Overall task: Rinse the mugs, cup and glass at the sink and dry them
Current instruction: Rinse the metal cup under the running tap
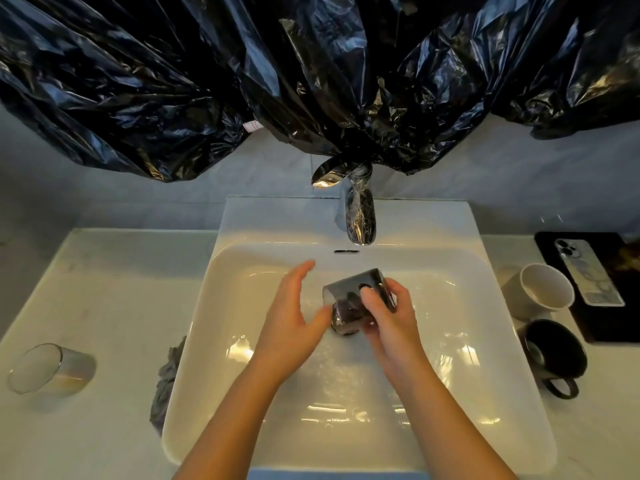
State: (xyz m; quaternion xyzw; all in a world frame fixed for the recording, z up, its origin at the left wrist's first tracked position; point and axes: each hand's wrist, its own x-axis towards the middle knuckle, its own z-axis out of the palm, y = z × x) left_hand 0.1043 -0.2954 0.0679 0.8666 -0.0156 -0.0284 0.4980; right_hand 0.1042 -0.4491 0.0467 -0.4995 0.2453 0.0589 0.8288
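two hands: both over the sink (pixel 242 289)
left hand (pixel 291 317): fingers straight, holding nothing, thumb at the rim of the dark cup (pixel 349 289)
right hand (pixel 388 317): fingers curled round the dark cup
dark cup: tipped sideways over the basin, below the tap (pixel 360 216)
clear glass (pixel 52 370): on the counter (pixel 104 306), left of the sink
white mug (pixel 540 289), black mug (pixel 554 355): just beside each other, right of the sink
cloth (pixel 166 379): against the sink's left edge

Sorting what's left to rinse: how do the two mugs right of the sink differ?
The white mug is pale inside and out; the black mug is dark throughout. The black mug's handle shows, pointing toward the person; the white mug's is hidden. The white mug stands farther back. Both stand upright on the counter.
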